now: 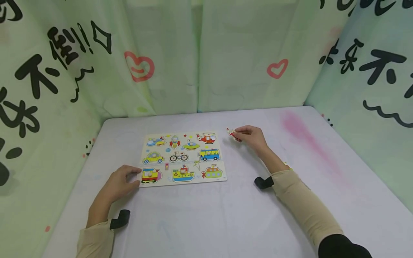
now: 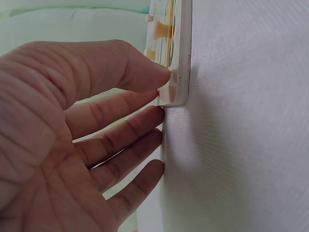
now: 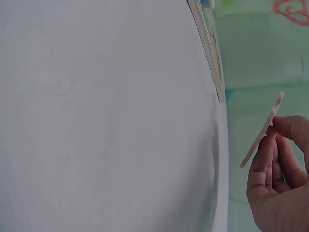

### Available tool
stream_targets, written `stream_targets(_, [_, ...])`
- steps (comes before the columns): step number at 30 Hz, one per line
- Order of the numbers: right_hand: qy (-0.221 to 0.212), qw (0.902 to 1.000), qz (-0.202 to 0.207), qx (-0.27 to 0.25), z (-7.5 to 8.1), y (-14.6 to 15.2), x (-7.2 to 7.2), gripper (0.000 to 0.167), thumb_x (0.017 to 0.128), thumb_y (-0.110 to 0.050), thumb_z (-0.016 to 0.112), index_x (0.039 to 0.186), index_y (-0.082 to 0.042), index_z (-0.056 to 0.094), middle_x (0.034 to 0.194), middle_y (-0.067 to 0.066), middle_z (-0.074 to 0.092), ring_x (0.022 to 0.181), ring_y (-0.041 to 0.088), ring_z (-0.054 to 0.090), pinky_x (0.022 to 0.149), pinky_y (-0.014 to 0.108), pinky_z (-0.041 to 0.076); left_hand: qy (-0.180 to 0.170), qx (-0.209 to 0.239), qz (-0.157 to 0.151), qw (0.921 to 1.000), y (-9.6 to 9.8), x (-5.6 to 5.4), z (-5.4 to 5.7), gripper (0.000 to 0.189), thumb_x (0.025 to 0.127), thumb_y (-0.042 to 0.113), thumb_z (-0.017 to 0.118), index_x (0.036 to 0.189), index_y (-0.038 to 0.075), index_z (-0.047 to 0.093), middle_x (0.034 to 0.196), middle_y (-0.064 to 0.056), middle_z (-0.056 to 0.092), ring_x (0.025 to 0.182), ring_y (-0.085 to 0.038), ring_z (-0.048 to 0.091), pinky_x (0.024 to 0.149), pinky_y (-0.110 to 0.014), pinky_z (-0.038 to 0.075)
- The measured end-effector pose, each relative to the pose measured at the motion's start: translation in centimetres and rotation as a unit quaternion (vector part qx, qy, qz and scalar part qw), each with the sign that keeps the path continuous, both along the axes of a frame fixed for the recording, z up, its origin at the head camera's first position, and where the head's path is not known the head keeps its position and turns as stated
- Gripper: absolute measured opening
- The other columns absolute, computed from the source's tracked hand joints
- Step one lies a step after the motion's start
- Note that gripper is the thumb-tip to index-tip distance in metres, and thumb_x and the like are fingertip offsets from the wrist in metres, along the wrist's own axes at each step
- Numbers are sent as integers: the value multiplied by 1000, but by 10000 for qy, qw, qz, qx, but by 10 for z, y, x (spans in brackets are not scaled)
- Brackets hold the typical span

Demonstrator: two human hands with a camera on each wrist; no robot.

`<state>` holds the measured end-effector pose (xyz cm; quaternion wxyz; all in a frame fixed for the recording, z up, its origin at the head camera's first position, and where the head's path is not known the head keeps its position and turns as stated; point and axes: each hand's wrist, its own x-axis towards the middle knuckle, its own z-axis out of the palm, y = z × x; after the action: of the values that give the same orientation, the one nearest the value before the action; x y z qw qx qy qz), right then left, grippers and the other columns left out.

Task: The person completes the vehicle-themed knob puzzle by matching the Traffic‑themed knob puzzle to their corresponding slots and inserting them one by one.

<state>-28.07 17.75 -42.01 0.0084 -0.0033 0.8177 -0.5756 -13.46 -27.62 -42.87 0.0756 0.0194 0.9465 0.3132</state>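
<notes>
A wooden peg puzzle board (image 1: 183, 182) printed with vehicles lies flat on the table. My left hand (image 1: 120, 182) rests at its lower left corner, thumb and fingertips against the edge; in the left wrist view, the other fingers (image 2: 133, 188) are spread and fairly straight. To the right of the board's top right corner, my right hand (image 1: 253, 138) pinches a thin red-and-white puzzle piece (image 1: 233, 134) by its knob, above the table. Seen edge-on in the right wrist view, that piece (image 3: 260, 133) is tilted. A red helicopter picture (image 1: 206, 138) shows at the board's top right.
The table has a white cloth (image 1: 200, 222) with a pink stain (image 1: 300, 127) at the right. Green curtains (image 1: 242, 43) with black writing and red hearts surround its back and sides. Black wrist mounts (image 1: 120, 219) jut from both sleeves.
</notes>
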Motion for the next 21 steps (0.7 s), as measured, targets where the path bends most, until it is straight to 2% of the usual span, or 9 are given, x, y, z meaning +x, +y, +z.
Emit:
stream_targets(8, [-173,9995,133,213,-4,-29,-2,32,94,-23,75,118,-2,71,112,13,73,89,11,69,74,19,53,1,10,-1,10000,1,1,1,44,89,8,71,129,-7,63,136,-29,55,133,-49,46,113,-64,38])
stream_targets(15, [-177,9991,292,244,-7,-51,-5,30,94,-22,76,117,-3,72,111,13,74,90,14,70,74,22,53,21,11,-6,10000,2,2,2,43,89,8,71,129,-6,63,136,-29,55,133,-48,47,112,-63,38])
stream_targets(21, [-217,9984,434,278,-10,-66,-9,30,93,-21,76,116,-2,72,111,13,74,96,18,69,81,25,53,53,-5,2,10000,2,2,2,43,89,7,70,129,-7,63,135,-28,56,132,-48,48,113,-63,39])
